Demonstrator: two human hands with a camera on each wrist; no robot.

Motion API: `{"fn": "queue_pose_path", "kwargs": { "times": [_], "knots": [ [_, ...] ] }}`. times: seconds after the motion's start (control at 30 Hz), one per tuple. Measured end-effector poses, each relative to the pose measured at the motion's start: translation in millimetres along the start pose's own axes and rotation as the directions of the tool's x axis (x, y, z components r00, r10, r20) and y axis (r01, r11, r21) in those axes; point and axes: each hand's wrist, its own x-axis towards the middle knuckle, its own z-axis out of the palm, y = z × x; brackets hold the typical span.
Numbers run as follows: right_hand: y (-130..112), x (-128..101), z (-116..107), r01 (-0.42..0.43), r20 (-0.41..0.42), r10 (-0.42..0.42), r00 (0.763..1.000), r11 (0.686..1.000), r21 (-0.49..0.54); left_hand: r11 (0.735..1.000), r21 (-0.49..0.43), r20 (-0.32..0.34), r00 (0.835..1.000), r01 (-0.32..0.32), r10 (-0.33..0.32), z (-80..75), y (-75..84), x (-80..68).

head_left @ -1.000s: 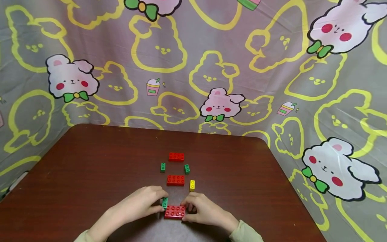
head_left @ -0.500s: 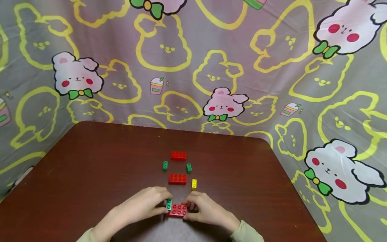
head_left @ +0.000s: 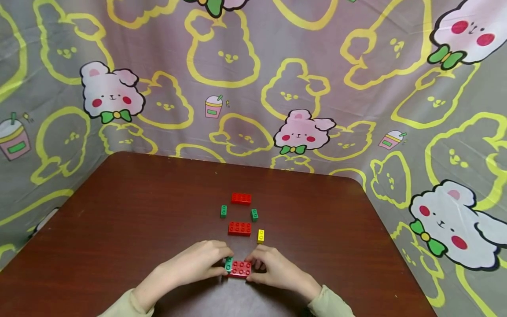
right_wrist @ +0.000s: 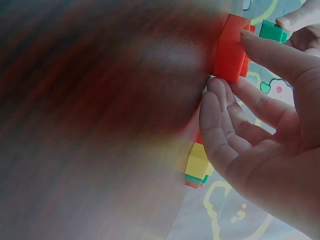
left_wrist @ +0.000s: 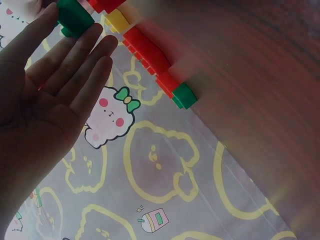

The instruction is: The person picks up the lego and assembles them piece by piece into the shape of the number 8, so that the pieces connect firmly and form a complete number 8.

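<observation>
My left hand (head_left: pixel 203 263) pinches a small green brick (left_wrist: pixel 75 19) between thumb and fingers. In the head view that green brick overlaps the left end of a red eight-stud brick (head_left: pixel 240 269). From the right wrist, the green brick (right_wrist: pixel 270 31) shows close over the red brick's studs. Thumb and fingers of my right hand (head_left: pixel 279 270) grip the red brick (right_wrist: pixel 231 52) at its right end, low over the table. The remaining fingers of the right hand (right_wrist: pixel 270 135) curl beneath in its wrist view.
Beyond the hands on the brown table (head_left: pixel 158 207) lie a second red brick (head_left: pixel 239 229), a yellow brick (head_left: pixel 260 236), two green bricks, one left (head_left: pixel 223 211) and one right (head_left: pixel 255 215), and a farther red brick (head_left: pixel 241 198). A patterned cloth (head_left: pixel 237 57) hangs behind.
My left hand has brought the green brick from beside the red brick's upper left corner to over its left end. The right hand keeps its grip. The head view has shifted slightly.
</observation>
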Motion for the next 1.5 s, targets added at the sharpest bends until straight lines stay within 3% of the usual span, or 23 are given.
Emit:
{"fn": "queue_pose_path", "kwargs": {
  "times": [0.43, 1.5],
  "knots": [
    [-2.0, 0.5, -0.8, -0.009, 0.0, 0.009, 1.0, 1.0, -0.012, 1.0, -0.026, 0.026, 1.0, 0.016, -0.015, 1.9, -1.4, 0.9],
    [-1.5, 1.3, -2.1, 0.005, -0.007, -0.005, 1.0, 1.0, -0.008, 1.0, -0.02, 0.012, 1.0, 0.022, -0.022, 2.9, -4.1, 5.5]
  ]
}}
